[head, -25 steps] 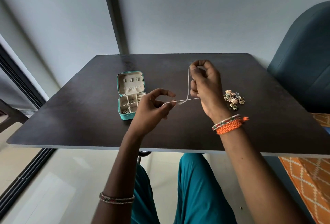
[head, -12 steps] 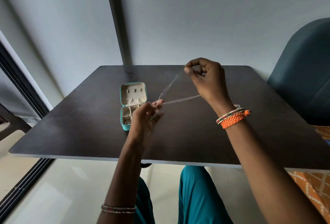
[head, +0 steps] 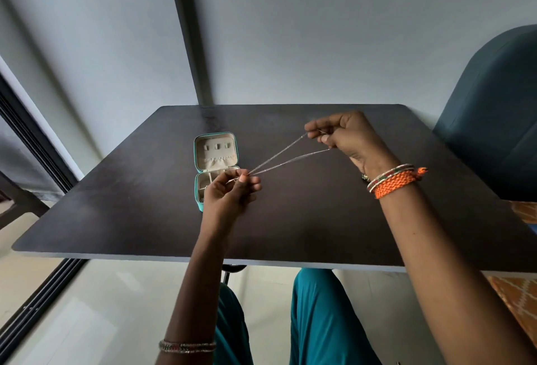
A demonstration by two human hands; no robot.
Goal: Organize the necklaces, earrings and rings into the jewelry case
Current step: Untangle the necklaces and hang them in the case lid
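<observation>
We see the left hand (head: 231, 193) pinching one end of a thin silver necklace (head: 286, 158) between thumb and fingertips, while the right hand (head: 347, 139) pinches the other end, its fingers curled around the chain. The chain runs taut between the two pinches as a doubled strand, the two lines meeting at the left pinch and spreading apart toward the right one, where the upper line ends at the fingertips and the lower at the heel of the fingers. It hangs in the air above the dark table (head: 305, 219), touching nothing but the hands.

Just behind and below the left pinch stands the teal jewelry case (head: 216, 149), open, its lid leaning back with a beige lining and three small tabs; the tray half is partly hidden by the left hand (what lies in its compartments we cannot tell). Beyond the right pinch, on that wrist, sit an orange braided band (head: 396, 183) and beaded bangles. A blue chair (head: 494, 120) stands at the table's right side.
</observation>
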